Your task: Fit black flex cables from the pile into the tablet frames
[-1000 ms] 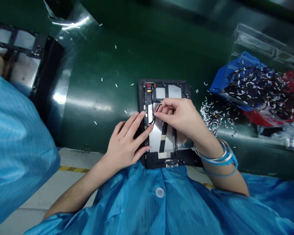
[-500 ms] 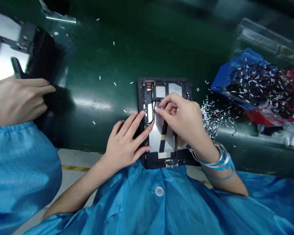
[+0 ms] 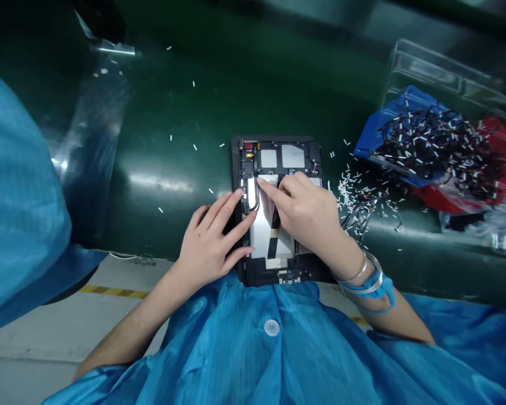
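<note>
An opened tablet point(image 3: 262, 236) lies on the bench in front of me, its silver battery area, white labels and dark flat ribbon cable point(image 3: 273, 239) exposed. My left hand point(image 3: 211, 239) rests spread over its left edge, fingertips beside a thin black cable point(image 3: 257, 203) that bends along that side. The extended index finger of my right hand point(image 3: 306, 211) presses on the upper part of this cable. Its other fingers are curled over the battery area, and the thumb is hidden. Neither hand appears to grasp anything.
To the right, a clear plastic tray point(image 3: 425, 56) and blue point(image 3: 369, 135) and red point(image 3: 432, 197) bins hold many black cables. White slips point(image 3: 349, 188) and loose cables lie beside the tablet. A co-worker's blue sleeve point(image 3: 21, 197) fills the left side.
My right hand has gone from pinched fingertips at the cable to an extended index finger pressing on it. At left, the co-worker's hand and another device have gone from view. My left hand stays put.
</note>
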The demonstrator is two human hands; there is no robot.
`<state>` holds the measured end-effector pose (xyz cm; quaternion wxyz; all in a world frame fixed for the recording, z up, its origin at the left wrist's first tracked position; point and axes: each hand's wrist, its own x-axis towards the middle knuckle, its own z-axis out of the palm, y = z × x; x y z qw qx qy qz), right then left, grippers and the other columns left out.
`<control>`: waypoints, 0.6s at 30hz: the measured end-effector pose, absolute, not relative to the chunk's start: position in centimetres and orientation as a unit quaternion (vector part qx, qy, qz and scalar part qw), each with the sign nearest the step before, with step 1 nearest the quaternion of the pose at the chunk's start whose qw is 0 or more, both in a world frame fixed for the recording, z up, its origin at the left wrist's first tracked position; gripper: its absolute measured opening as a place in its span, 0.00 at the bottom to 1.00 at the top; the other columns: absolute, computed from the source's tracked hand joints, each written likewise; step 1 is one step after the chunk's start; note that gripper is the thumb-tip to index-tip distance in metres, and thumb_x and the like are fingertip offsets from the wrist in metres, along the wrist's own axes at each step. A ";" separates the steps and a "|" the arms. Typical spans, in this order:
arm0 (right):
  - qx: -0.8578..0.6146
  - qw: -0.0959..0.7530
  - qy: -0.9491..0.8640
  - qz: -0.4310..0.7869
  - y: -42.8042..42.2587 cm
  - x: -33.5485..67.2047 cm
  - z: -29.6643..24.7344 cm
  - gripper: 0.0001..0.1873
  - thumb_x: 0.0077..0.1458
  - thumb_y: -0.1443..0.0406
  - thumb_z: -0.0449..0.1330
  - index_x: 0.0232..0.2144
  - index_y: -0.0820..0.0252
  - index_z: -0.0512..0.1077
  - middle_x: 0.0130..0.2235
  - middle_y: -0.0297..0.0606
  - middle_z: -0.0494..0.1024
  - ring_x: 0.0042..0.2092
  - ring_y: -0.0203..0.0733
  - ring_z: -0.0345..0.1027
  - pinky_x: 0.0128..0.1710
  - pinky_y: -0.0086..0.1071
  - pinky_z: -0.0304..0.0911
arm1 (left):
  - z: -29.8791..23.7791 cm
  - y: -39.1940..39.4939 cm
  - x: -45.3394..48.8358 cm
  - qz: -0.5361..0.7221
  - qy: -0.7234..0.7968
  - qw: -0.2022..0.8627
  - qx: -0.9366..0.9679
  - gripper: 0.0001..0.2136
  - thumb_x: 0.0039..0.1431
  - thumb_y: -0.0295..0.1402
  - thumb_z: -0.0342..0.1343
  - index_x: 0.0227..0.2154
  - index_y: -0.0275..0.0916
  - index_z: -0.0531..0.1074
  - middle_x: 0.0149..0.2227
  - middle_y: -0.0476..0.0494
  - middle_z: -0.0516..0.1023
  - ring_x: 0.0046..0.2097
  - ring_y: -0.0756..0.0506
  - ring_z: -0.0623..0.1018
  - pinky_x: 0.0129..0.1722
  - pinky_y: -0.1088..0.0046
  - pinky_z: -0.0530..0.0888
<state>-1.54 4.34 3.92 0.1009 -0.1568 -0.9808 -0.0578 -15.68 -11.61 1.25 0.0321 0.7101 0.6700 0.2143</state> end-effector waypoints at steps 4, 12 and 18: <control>-0.216 0.132 -0.967 -0.012 3.7 0.8 5.8 0.18 0.62 0.68 0.49 0.51 0.59 0.72 0.30 0.38 0.75 0.34 0.39 0.64 0.29 0.31 0.55 | 1.4 -12.5 -15.8 0.328 0.654 0.119 0.671 0.30 0.65 0.48 0.45 0.66 0.47 0.48 0.67 0.33 0.52 0.65 0.33 0.60 0.56 0.54 0.65; -0.521 0.083 -0.836 0.149 1.2 7.7 4.6 0.20 0.57 0.52 0.55 0.36 0.60 0.79 0.18 0.33 0.72 0.20 0.35 0.62 0.23 0.29 0.51 | 1.2 -15.7 -12.5 0.350 0.738 0.144 0.558 0.25 0.65 0.41 0.47 0.64 0.52 0.56 0.67 0.41 0.55 0.65 0.34 0.59 0.61 0.46 0.58; -0.489 0.165 -0.749 0.414 1.4 6.7 5.5 0.21 0.56 0.54 0.55 0.44 0.60 0.75 0.19 0.27 0.69 0.22 0.32 0.61 0.25 0.28 0.57 | 2.8 -14.4 -13.2 0.508 0.689 0.361 0.371 0.24 0.59 0.38 0.55 0.59 0.61 0.64 0.60 0.48 0.69 0.52 0.35 0.76 0.42 0.58 0.80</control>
